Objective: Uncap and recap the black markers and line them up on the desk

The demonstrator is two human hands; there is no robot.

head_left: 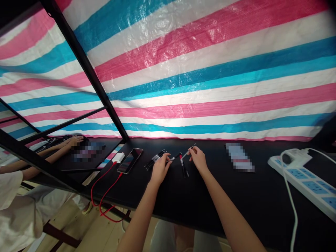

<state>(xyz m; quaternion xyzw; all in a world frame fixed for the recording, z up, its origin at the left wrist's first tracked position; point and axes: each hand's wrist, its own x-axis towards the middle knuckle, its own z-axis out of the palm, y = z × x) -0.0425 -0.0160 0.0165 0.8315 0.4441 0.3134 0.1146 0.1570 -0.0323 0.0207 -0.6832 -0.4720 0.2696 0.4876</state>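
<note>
My left hand [160,168] is over the middle of the black desk, its fingers pinched round a dark pen piece [176,157]. To its right, my right hand [198,158] grips a thin, pale pen part [187,153] between thumb and fingers. The two held pieces point towards each other; whether they touch is too small to tell. Between my hands, dark pens with a red part [183,166] lie on the desk. Several black-and-clear pens [154,159] lie side by side just left of my left hand, which partly hides them.
Left on the desk [194,206] lie a phone [130,161], a white charger [118,157] and a red cable [105,203]. At right are a blurred packet [240,157] and a power strip [307,182]. Another person's arms [52,154] rest beyond the black frame [86,63].
</note>
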